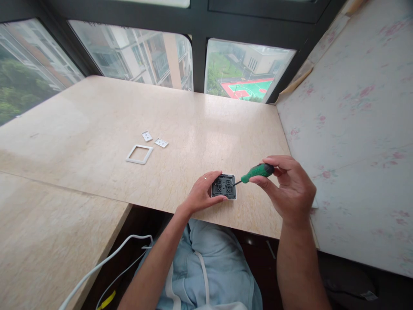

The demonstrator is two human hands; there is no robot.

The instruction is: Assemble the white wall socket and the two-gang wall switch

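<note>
My left hand [206,191] grips a square wall switch [223,187] by its left side, thumb along the near edge and fingers at the far edge. The switch lies on the stone ledge with its dark inner face up and a white rim around it. In my right hand [288,185] is a screwdriver [258,172] with a green and black handle, held between thumb and fingers. Its shaft slants down to the left, and the tip meets the right part of the switch's inner face. Whether the tip sits in a screw is too small to tell.
A white square frame [139,162] lies on the ledge [97,116] to the far left, beside two small white switch covers [161,142] [147,136]. Windows stand behind, and a papered wall [355,150] rises at the right. A white cable [106,258] hangs below the ledge.
</note>
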